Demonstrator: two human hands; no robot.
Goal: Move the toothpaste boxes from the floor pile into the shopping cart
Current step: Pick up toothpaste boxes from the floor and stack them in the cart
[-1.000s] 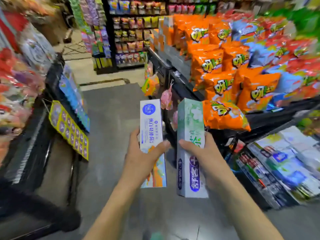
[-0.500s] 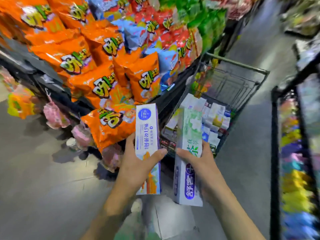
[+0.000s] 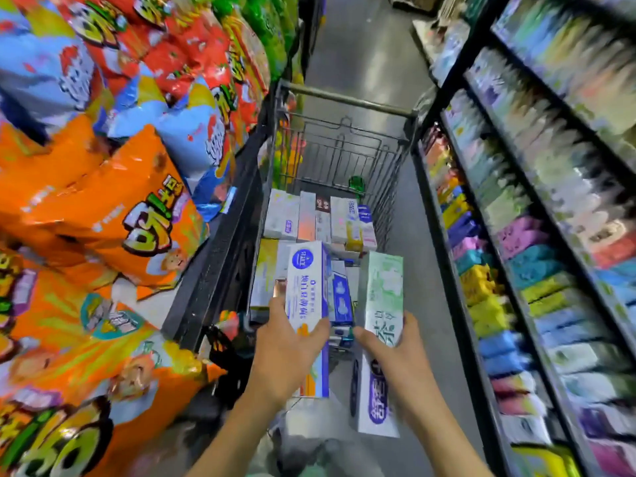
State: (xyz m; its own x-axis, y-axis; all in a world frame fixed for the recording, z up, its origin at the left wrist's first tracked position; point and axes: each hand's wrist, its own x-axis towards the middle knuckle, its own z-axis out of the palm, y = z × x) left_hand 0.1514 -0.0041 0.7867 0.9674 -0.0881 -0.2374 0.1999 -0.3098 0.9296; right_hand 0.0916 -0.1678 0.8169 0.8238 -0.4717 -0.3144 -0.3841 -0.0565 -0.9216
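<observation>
My left hand (image 3: pixel 287 352) grips a white and blue toothpaste box (image 3: pixel 307 287) held upright. My right hand (image 3: pixel 395 359) grips a pale green and white toothpaste box (image 3: pixel 382 297) with a purple label at its lower end. Both boxes hang over the near end of the wire shopping cart (image 3: pixel 347 101), which stands straight ahead in the aisle. Several toothpaste boxes (image 3: pixel 309 218) lie in rows on the cart's floor. The floor pile is out of view.
Large orange, blue and red snack bags (image 3: pixel 113 208) fill the display on the left, pressing close to the cart's side. A dark shelf unit (image 3: pixel 537 235) of coloured packs runs along the right. Grey aisle floor (image 3: pixel 358 46) stretches beyond the cart.
My view has swung right from the snack display until the cart is straight ahead. Both hands have kept hold of their boxes and now hover over the cart's near end.
</observation>
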